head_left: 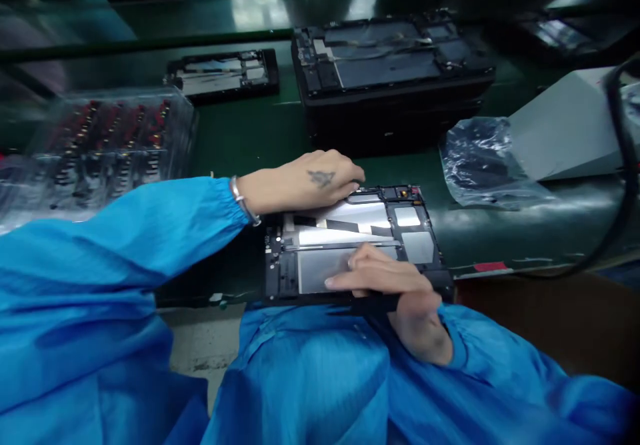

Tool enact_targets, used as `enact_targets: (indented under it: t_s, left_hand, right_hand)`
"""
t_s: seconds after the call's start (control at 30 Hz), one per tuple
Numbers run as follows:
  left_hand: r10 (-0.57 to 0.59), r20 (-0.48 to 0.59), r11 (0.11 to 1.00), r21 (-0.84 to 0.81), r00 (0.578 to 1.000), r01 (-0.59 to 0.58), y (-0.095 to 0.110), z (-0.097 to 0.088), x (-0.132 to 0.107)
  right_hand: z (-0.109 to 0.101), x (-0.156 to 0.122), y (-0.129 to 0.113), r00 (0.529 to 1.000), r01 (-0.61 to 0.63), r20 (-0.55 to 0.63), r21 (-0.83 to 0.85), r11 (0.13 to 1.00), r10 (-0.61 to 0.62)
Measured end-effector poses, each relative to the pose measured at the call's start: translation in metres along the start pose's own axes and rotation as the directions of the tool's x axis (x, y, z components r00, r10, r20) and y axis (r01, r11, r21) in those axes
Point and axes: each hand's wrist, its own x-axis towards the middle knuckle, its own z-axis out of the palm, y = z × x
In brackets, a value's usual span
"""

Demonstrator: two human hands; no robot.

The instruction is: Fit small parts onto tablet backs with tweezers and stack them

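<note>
In front of me at the bench edge lies an opened tablet (418, 248), its inside facing up, with silver panels, black strips and small circuit parts. My left hand (320, 180) reaches over its far edge with the fingers curled down; the fingertips and whatever they hold are hidden. My right hand (383, 275) rests on the near part of the tablet. Its index finger is stretched out against a grey panel, and the other fingers are partly bent. I see nothing held in it.
Behind stands a stack of similar opened tablets (385, 65), with another opened device (223, 75) left of it. A clear plastic tray (187, 122) of small red and black parts sits at the left. Rightward are a crumpled plastic bag (480, 158), a white box (565, 125) and a black cable (623, 132).
</note>
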Motion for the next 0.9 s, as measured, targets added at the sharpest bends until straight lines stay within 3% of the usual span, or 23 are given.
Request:
enact_targets:
  t_s: [0.1, 0.17, 0.27, 0.37, 0.47, 0.53, 0.6, 0.67, 0.7, 0.8, 0.9]
  left_hand:
    - [-0.107, 0.125, 0.955, -0.264, 0.986, 0.137, -0.009, -0.011, 0.005]
    - [-0.16, 0.156, 0.921, -0.331, 0.975, 0.204, -0.012, -0.017, 0.007]
    - [-0.137, 0.109, 0.884, -0.434, 0.985, 0.171, -0.013, -0.024, 0.004]
    - [-0.085, 0.08, 0.78, -0.614, 0.993, 0.116, -0.014, -0.024, -0.001]
    - [-0.099, 0.084, 0.648, -0.751, 0.991, 0.129, -0.015, -0.023, -0.005]
    - [-0.119, 0.06, 0.6, -0.791, 0.991, 0.12, -0.015, -0.025, -0.007]
    - [-0.136, 0.031, 0.569, -0.816, 0.99, 0.104, -0.014, -0.03, -0.01]
    - [-0.173, 0.006, 0.539, -0.836, 0.985, 0.1, -0.013, -0.036, -0.012]
    - [-0.195, -0.007, 0.527, -0.844, 0.981, 0.099, -0.011, -0.038, -0.012]
    - [-0.296, -0.028, 0.444, -0.889, 0.955, 0.112, -0.003, -0.038, -0.014]
    - [-0.37, -0.002, 0.289, -0.951, 0.929, 0.113, 0.013, -0.03, -0.021]
  right_hand:
    - [0.015, 0.013, -0.001, 0.975, 0.079, -0.22, 0.293, 0.953, -0.013]
    - [0.017, 0.017, -0.002, 0.948, 0.124, -0.319, 0.356, 0.926, -0.005]
    - [0.019, 0.018, -0.004, 0.915, 0.11, -0.402, 0.351, 0.93, 0.044]
    - [0.02, 0.017, -0.004, 0.902, 0.076, -0.425, 0.323, 0.943, 0.073]
    - [0.015, 0.014, 0.002, 0.925, 0.14, -0.378, 0.225, 0.964, -0.046]
    - [0.003, 0.009, 0.012, 0.923, 0.289, -0.272, 0.022, 0.957, -0.272]
    - [-0.016, 0.002, 0.026, 0.886, 0.412, -0.127, -0.23, 0.882, -0.446]
    - [-0.036, -0.004, 0.039, 0.876, 0.428, -0.032, -0.407, 0.807, -0.481]
    - [-0.046, -0.007, 0.045, 0.881, 0.407, -0.039, -0.445, 0.798, -0.471]
    - [-0.067, -0.009, 0.056, 0.851, 0.336, -0.261, -0.396, 0.855, -0.455]
    - [-0.072, -0.001, 0.06, 0.699, 0.173, -0.62, -0.338, 0.925, -0.357]
